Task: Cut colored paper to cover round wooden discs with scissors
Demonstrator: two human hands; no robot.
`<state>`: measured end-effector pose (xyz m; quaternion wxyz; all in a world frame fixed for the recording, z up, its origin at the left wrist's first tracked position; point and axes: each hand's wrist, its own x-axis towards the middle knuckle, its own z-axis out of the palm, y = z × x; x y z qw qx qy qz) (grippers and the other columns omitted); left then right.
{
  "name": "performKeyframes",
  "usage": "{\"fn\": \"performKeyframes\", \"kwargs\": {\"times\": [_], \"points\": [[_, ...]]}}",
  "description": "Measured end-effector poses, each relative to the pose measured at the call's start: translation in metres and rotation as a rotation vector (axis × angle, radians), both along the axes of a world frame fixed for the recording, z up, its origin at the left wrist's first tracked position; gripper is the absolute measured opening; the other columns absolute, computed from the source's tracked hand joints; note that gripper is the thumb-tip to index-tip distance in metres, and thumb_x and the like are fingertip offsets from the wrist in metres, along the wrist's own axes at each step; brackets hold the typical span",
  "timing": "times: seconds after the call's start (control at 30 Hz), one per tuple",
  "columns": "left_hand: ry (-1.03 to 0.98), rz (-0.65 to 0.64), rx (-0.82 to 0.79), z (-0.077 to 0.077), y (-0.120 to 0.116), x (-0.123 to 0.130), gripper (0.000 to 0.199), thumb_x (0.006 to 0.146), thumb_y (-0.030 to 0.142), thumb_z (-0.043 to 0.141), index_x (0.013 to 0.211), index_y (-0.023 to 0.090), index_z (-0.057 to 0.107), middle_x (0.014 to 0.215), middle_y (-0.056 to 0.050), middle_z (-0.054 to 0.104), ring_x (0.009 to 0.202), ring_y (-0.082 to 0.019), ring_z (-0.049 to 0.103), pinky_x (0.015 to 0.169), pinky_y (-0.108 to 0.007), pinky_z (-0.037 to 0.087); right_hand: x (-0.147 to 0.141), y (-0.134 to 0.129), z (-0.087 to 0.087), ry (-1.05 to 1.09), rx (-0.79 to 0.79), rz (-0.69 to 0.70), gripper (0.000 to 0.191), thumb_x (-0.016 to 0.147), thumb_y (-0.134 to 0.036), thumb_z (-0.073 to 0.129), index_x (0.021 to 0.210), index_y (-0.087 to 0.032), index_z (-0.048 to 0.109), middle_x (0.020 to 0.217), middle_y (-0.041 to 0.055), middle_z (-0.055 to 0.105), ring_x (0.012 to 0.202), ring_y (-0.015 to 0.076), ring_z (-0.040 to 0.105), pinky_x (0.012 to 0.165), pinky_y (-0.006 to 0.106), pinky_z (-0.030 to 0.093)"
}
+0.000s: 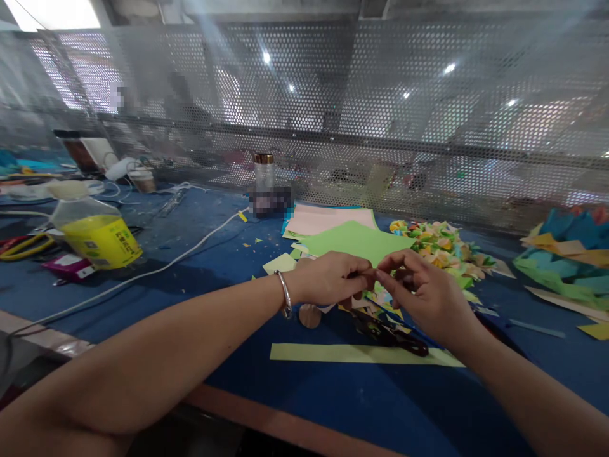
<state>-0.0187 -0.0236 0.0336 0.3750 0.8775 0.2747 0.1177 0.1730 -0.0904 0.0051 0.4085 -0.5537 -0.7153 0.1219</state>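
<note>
My left hand (335,277), with a silver bangle at the wrist, is closed in a pinch. Its fingertips meet those of my right hand (425,295), also pinched, above the paper scraps. Whatever lies between the fingers is too small and hidden to name. Under the hands are cut scraps and a dark-handled tool (399,337), partly covered. A pale yellow-green paper strip (328,353) lies in front of them. Just behind, a green paper sheet (359,241) rests by a stack of pink sheets (328,220). Small folded paper pieces (447,244) form a pile beyond my right hand.
A yellow-labelled bottle (98,231) stands at left, near a purple packet (71,266). A white cable (176,254) crosses the blue table (228,324). A lidded jar (264,174) stands before the perforated metal screen (304,120). Layered coloured paper (568,254) sits at right.
</note>
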Motion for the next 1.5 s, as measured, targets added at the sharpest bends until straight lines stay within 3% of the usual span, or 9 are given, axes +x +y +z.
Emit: {"fn": "performKeyframes", "kwargs": {"times": [0.2, 0.47, 0.73, 0.9, 1.23, 1.5], "points": [[-0.055, -0.032, 0.032, -0.003, 0.003, 0.0, 0.022, 0.098, 0.03, 0.044, 0.082, 0.019, 0.053, 0.076, 0.002, 0.067, 0.058, -0.008, 0.064, 0.056, -0.019, 0.044, 0.001, 0.0, 0.0, 0.006, -0.041, 0.039, 0.026, 0.096, -0.046, 0.056, 0.094, -0.021, 0.061, 0.068, 0.0004, 0.063, 0.05, 0.0141, 0.058, 0.046, 0.025, 0.043], [-0.169, 0.109, 0.224, -0.009, 0.004, 0.0, 0.012, 0.09, 0.024, 0.052, 0.094, 0.018, 0.062, 0.082, -0.001, 0.072, 0.064, -0.011, 0.066, 0.059, -0.021, 0.045, 0.007, 0.003, -0.002, -0.033, -0.017, 0.056, 0.029, 0.097, -0.048, 0.056, 0.094, -0.02, 0.063, 0.072, 0.002, 0.064, 0.051, 0.0139, 0.058, 0.045, 0.025, 0.044], [-0.269, 0.066, -0.071, -0.011, 0.008, 0.003, 0.014, 0.094, 0.025, 0.052, 0.091, 0.015, 0.061, 0.085, -0.003, 0.072, 0.056, -0.008, 0.066, 0.052, -0.019, 0.046, 0.006, 0.003, 0.0, 0.003, -0.051, 0.052, 0.033, 0.092, -0.053, 0.063, 0.092, -0.021, 0.064, 0.079, 0.0033, 0.068, 0.052, 0.0132, 0.058, 0.046, 0.024, 0.046], [-0.306, 0.063, -0.139, -0.009, 0.005, 0.005, 0.014, 0.095, 0.025, 0.053, 0.089, 0.014, 0.06, 0.082, -0.003, 0.071, 0.055, -0.007, 0.065, 0.052, -0.019, 0.045, 0.007, 0.003, -0.001, 0.013, -0.047, 0.042, 0.033, 0.093, -0.053, 0.061, 0.091, -0.021, 0.064, 0.077, 0.002, 0.066, 0.05, 0.0126, 0.057, 0.045, 0.024, 0.044], [-0.363, 0.131, 0.07, -0.013, -0.008, 0.007, 0.012, 0.091, 0.024, 0.054, 0.09, 0.016, 0.062, 0.078, 0.0, 0.07, 0.059, -0.008, 0.065, 0.056, -0.018, 0.045, 0.0, -0.002, 0.006, -0.081, 0.089, -0.008, 0.021, 0.091, -0.037, 0.058, 0.077, -0.022, 0.058, 0.056, -0.0037, 0.051, 0.049, 0.0126, 0.046, 0.046, 0.025, 0.036], [-0.303, 0.176, 0.324, -0.012, -0.008, 0.009, 0.01, 0.08, 0.026, 0.063, 0.075, 0.018, 0.06, 0.064, 0.005, 0.061, 0.062, -0.009, 0.053, 0.057, -0.021, 0.034, -0.004, -0.002, 0.002, -0.146, 0.128, -0.013, 0.01, 0.081, -0.029, 0.056, 0.074, -0.022, 0.056, 0.058, -0.0036, 0.052, 0.052, 0.0132, 0.047, 0.049, 0.025, 0.037]]}}
